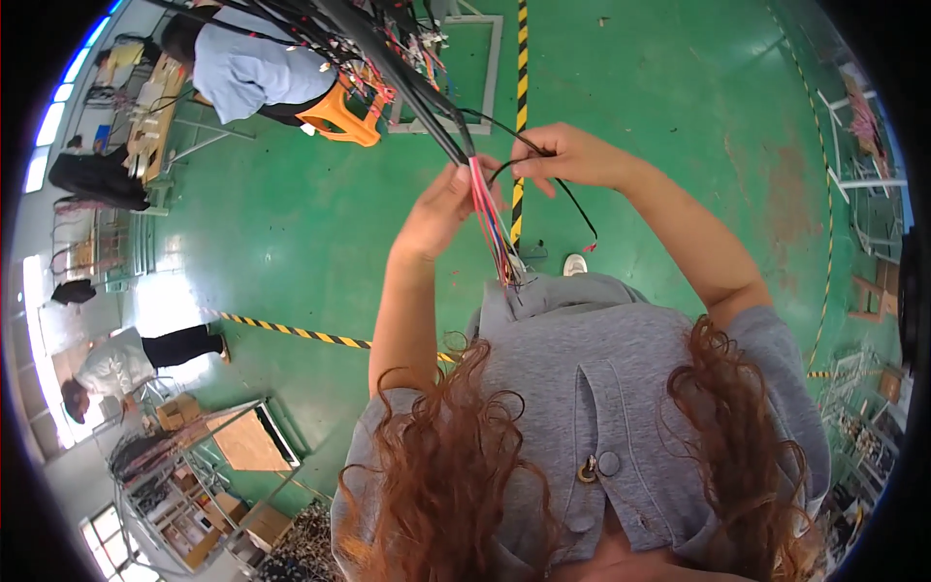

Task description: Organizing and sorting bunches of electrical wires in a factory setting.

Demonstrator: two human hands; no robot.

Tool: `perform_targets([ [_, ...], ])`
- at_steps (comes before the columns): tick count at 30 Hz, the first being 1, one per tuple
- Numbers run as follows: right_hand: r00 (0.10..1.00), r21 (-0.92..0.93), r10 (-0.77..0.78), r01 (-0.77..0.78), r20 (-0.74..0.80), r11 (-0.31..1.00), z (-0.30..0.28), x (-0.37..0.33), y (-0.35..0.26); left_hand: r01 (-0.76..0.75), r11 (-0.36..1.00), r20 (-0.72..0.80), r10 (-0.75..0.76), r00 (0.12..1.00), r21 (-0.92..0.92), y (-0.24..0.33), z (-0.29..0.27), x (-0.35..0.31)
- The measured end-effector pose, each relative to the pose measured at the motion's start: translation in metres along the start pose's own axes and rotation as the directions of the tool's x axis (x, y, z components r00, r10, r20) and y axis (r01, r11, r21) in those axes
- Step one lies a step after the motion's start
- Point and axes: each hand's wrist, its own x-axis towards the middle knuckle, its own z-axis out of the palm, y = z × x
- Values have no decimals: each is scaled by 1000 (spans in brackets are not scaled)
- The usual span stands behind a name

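Note:
A thick black-sheathed wire harness [412,85] comes down from the upper edge. Its loose end fans out into red, pink, white and blue wires [493,221] that reach my grey top. My left hand [441,209] is closed around the harness where the sheath gives way to the coloured wires. To its right, my right hand [567,155] pinches a thin black cable [574,197], which loops back toward the harness and hangs down to a small pink end. The fingertips of both hands are close together, partly hidden behind the wires.
An orange stool [347,118] stands at upper left, with a person in light blue [254,70] beside it at a workbench [155,126]. Another person [116,367] is at far left near a cart [247,441] with boxes. Yellow-black tape [519,209] marks the green floor.

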Motion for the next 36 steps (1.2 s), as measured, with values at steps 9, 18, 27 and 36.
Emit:
perform_targets([
  [9,961,-223,-278,269,-6,937,-67,89,-5,-43,986,-309,-8,951,-160,4,3,58],
  [18,924,-872,-371,259,98,415,-49,80,-30,-121,993,-412,114,904,8,57,3,72],
  [27,942,-964,-324,163,88,212,-44,64,-53,-153,962,-484,26,875,-225,69,30,72],
  [36,950,-661,-235,310,203,683,-85,54,-37,-202,971,-342,147,928,-131,63,27,79],
])
